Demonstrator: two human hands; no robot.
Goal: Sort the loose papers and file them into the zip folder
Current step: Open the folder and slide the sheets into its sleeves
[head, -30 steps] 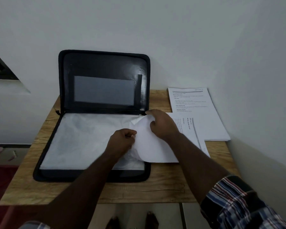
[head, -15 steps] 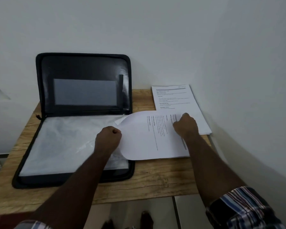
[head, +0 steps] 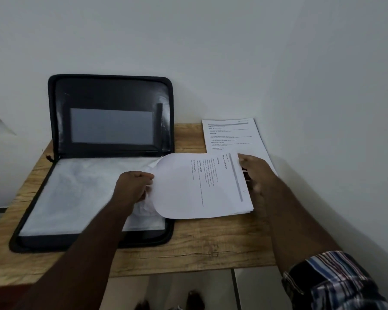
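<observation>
Zip folder (head: pixel 108 157), black, open on a wooden table (head: pixel 199 247), its lid propped upright against a pale wall (head: pixel 211 52), its base lying flat and lined with a clear plastic sleeve (head: pixel 81 198) over white paper. Printed sheet (head: pixel 199 186) held between 2 hands, bowed upward, its rounded left edge overlapping the folder's right rim, its text running sideways. Left hand (head: pixel 133 189) curled, pinching the sheet's left edge above the folder base. Right hand (head: pixel 254 173) gripping the sheet's right edge, thumb on top, other fingers partly hidden under the paper. Second printed stack (head: pixel 231 135) flat on the table's far right corner, just behind the right hand, near the wall. Striped plaid cuff (head: pixel 332 283) on the right forearm at lower right. Tiled floor (head: pixel 255 289) visible below the table's near edge.
</observation>
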